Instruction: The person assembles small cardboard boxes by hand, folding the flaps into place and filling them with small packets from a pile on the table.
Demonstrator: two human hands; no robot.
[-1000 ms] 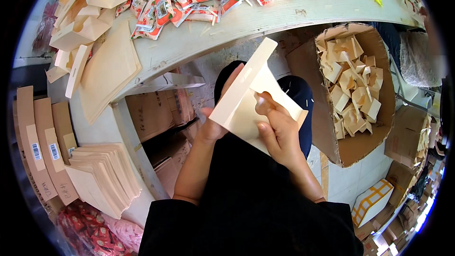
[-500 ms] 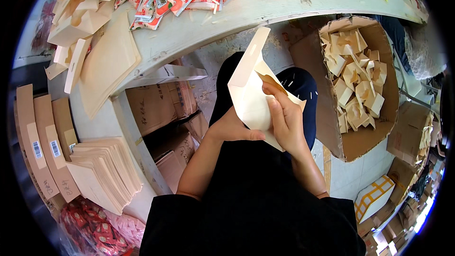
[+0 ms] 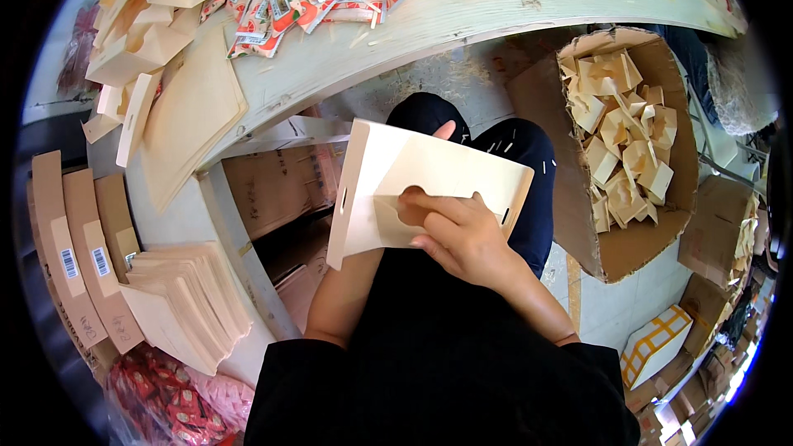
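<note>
A cream paperboard box [image 3: 458,167], partly folded, lies tilted over my lap. Its slotted end flap [image 3: 347,198] stands up on the left, and a rounded cut-out shows in the inner panel. My left hand [image 3: 446,130] holds the box from beneath. Most of that hand is hidden, with only a fingertip showing past the far edge. My right hand [image 3: 471,239] is on the near side, its fingers bent over the inner panel at the cut-out and its thumb against the near edge.
A large open carton [image 3: 644,256] of folded cream inserts stands on the right. Red-and-white packets [image 3: 285,4] cover the far tabletop [image 3: 462,21]. Flat cream sheets [image 3: 194,116], assembled boxes [image 3: 136,54] and a stack of blanks [image 3: 182,297] sit on the left, beside red packets in plastic [image 3: 165,396].
The box has turned from upright to lying across, its slotted flap now left. My left hand has gone underneath it. My right hand has moved to the cut-out.
</note>
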